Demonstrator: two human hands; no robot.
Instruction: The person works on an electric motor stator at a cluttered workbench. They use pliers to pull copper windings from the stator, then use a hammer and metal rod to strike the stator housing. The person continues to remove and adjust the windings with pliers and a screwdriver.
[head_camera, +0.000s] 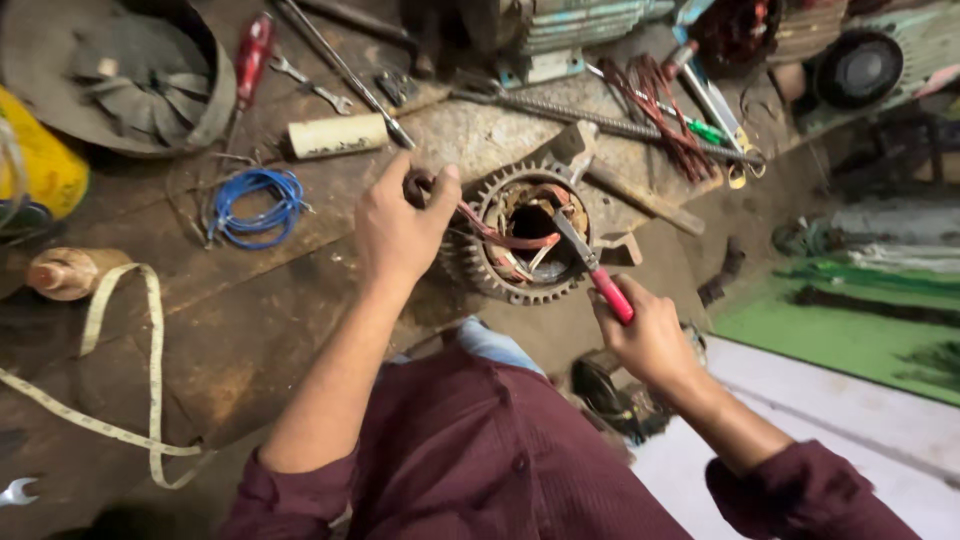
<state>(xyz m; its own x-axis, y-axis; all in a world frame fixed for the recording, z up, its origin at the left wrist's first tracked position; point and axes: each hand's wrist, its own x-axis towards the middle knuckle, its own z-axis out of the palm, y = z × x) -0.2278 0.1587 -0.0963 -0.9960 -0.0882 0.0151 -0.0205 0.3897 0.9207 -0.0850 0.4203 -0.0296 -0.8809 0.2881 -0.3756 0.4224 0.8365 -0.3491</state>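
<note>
A round finned motor stator (470, 265) lies on the dirty workbench (250, 330), its core showing reddish copper windings and paper strips. My left hand (400, 225) pinches a bundle of reddish wire that runs from the stator's left rim. My right hand (645, 335) grips red-handled pliers (592, 268) whose jaws reach into the stator's core at its right side.
A blue wire coil (255, 205), a cream cylinder (338, 135), a red-handled screwdriver (250, 55), a small spanner (315, 88) and a fan cover (120, 75) lie at the back left. A measuring tape (150, 370) trails near the left. A hammer (610, 175) and threaded rod (600, 122) lie behind the stator.
</note>
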